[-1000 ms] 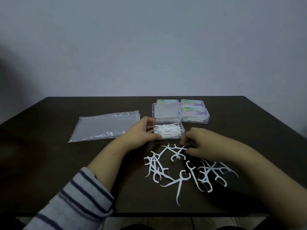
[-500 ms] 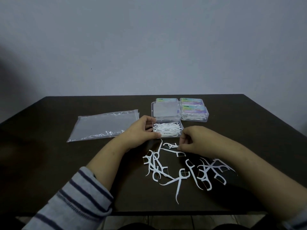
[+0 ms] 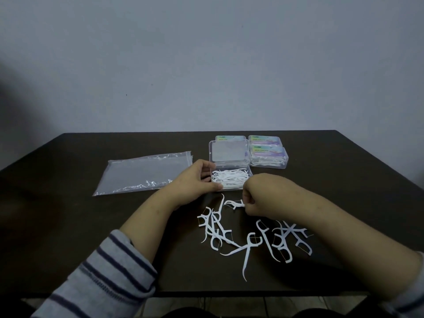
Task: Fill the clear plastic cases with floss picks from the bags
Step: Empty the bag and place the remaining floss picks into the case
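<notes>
Picks (image 3: pixel 231 235) on the table (image 3: pixel 68 226) look light and springy, so I judge my right hand (image 3: pixel 254 196) should keep pinching 1 pick (image 3: pixel 234 203) by its handle while my left hand (image 3: pixel 197 180) grips the open case (image 3: pixel 230 179).

**Dark table and what lies on it**

I see a dark brown table (image 3: pixel 68 226). On it lie a flat clear plastic bag (image 3: pixel 142 173) at left, an open clear case (image 3: pixel 229 166) holding white floss picks, three closed cases (image 3: pixel 268 152) behind and beside it, and loose floss picks (image 3: pixel 247 237) scattered near the front edge.
</notes>
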